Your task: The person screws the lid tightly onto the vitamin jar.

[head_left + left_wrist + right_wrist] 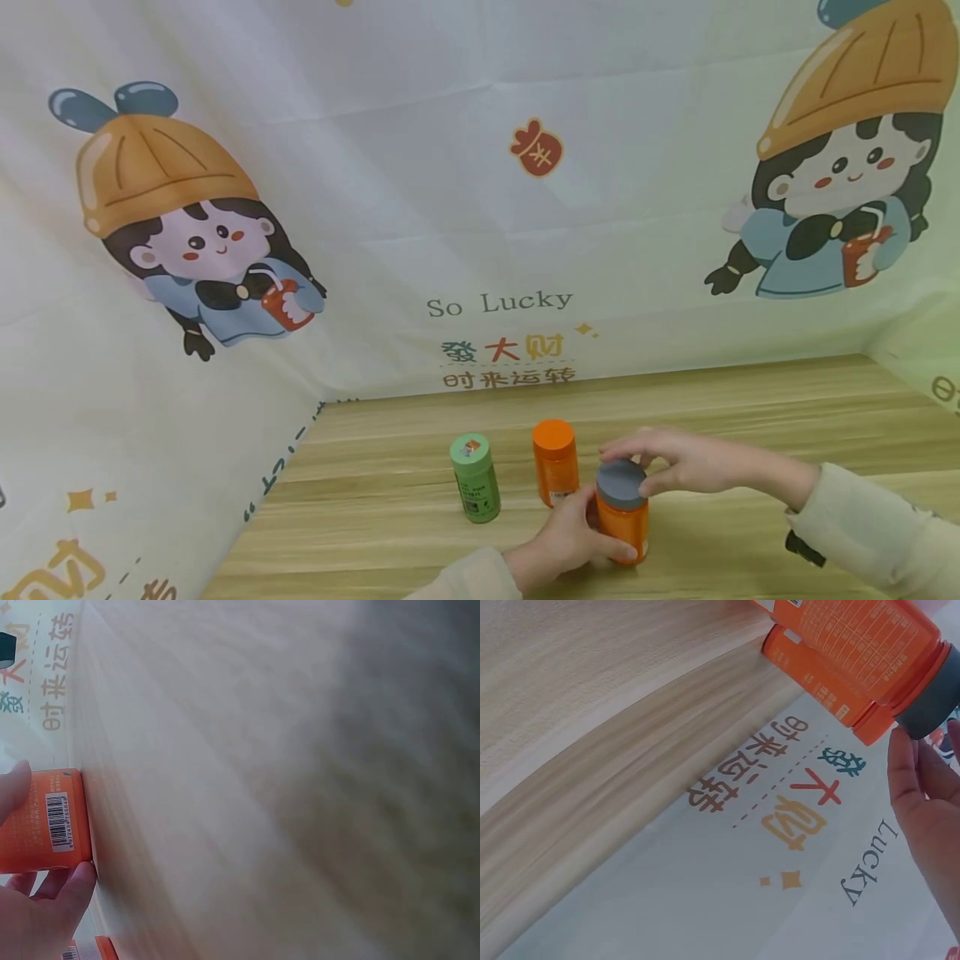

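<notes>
An orange jar (626, 533) with a dark grey lid (621, 485) stands upright at the front of the wooden table. My left hand (562, 537) grips its body low down, thumb across the front. In the left wrist view, the fingers lie near the base of the jar (37, 825), beside its barcode. From the right, my right hand (686, 462) holds the lid, thumb and fingers around its edge. The right wrist view shows fingertips right at the rim of the grey lid (934, 697), which sits on the jar.
Just behind the held jar stands another orange jar with an orange lid (555, 454). Farther left is a green canister (476, 483). A printed white cloth (375, 275) hangs behind and beside the wooden table (360, 492).
</notes>
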`<state>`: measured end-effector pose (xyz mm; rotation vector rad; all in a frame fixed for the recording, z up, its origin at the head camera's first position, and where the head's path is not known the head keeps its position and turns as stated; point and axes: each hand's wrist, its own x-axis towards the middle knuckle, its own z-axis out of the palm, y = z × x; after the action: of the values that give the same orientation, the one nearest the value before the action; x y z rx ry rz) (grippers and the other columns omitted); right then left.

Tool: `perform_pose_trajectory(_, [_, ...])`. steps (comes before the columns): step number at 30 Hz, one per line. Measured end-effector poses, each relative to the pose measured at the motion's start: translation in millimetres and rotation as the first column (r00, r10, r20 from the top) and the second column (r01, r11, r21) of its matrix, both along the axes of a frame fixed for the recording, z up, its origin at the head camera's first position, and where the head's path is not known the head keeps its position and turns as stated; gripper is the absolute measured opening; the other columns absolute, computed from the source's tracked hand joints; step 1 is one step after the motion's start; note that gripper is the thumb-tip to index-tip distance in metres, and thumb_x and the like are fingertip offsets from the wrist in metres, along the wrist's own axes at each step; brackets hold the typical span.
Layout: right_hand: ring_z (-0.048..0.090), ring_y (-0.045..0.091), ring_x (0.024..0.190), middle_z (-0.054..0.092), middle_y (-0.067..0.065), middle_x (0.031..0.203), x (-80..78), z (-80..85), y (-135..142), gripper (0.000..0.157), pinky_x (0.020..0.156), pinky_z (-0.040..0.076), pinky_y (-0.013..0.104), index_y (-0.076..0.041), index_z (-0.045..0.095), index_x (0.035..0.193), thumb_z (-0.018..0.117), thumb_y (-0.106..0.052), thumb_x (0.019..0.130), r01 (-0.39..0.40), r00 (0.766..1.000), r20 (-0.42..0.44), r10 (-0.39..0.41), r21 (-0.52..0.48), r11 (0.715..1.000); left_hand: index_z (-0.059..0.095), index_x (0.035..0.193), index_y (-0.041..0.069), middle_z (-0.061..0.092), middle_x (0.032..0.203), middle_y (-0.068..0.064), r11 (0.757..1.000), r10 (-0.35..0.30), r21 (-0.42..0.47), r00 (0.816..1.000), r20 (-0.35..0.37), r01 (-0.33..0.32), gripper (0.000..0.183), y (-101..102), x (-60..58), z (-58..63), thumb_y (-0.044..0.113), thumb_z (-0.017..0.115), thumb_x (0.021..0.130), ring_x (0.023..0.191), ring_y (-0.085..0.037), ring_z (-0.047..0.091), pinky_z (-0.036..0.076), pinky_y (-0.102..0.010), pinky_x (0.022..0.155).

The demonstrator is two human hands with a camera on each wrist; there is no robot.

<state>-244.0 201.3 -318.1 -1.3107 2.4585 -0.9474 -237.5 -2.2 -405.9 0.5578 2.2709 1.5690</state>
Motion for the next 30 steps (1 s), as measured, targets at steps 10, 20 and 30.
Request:
perform_pose_trajectory(10, [0.048, 0.006, 0.086, 0.053, 0.0, 0.103, 2.8, -5.3, -6, 0.049, 0.07, 0.046, 0.027, -0.002, 0.053, 0.121, 0.062, -0.034, 0.085, 0.065, 0.987, -0.148, -0.061, 0.025, 0.998, 0.054, 0.117, 0.01, 0.062, 0.107, 0.002, 0.999, -0.022, 0.03, 1.0, 0.008, 0.022, 0.054, -1, 0.8, 1.7, -0.001, 0.077, 0.069, 0.092, -0.009, 0.058, 0.048, -0.028, 0.083])
perform_pose_trajectory(20, [0.05, 0.002, 0.074, 0.055, -0.004, 0.088, 1.8, -10.6, -14, 0.041, 0.063, 0.046, 0.024, -0.005, 0.053, 0.101, 0.067, -0.038, 0.081, 0.19, 0.976, -0.112, -0.188, 0.011, 0.982, 0.053, 0.118, 0.011, 0.062, 0.109, 0.003, 0.998, -0.039, 0.042, 0.999, 0.003, 0.038, 0.055, -1, 1.6, 3.1, -0.002, 0.076, 0.069, 0.094, -0.008, 0.058, 0.048, -0.026, 0.084])
perform_pose_trajectory(30, [0.038, 0.007, 0.057, 0.043, -0.004, 0.068, 13.8, -14.3, -28, 0.049, 0.047, 0.031, 0.02, -0.013, 0.044, 0.083, 0.064, -0.057, 0.075, 0.464, 0.875, -0.199, -0.44, 0.094, 0.881, 0.053, 0.118, 0.01, 0.062, 0.109, 0.003, 0.998, -0.042, 0.041, 0.999, 0.011, 0.041, 0.054, -1, 2.6, 3.4, -0.001, 0.076, 0.07, 0.094, -0.008, 0.058, 0.048, -0.025, 0.084])
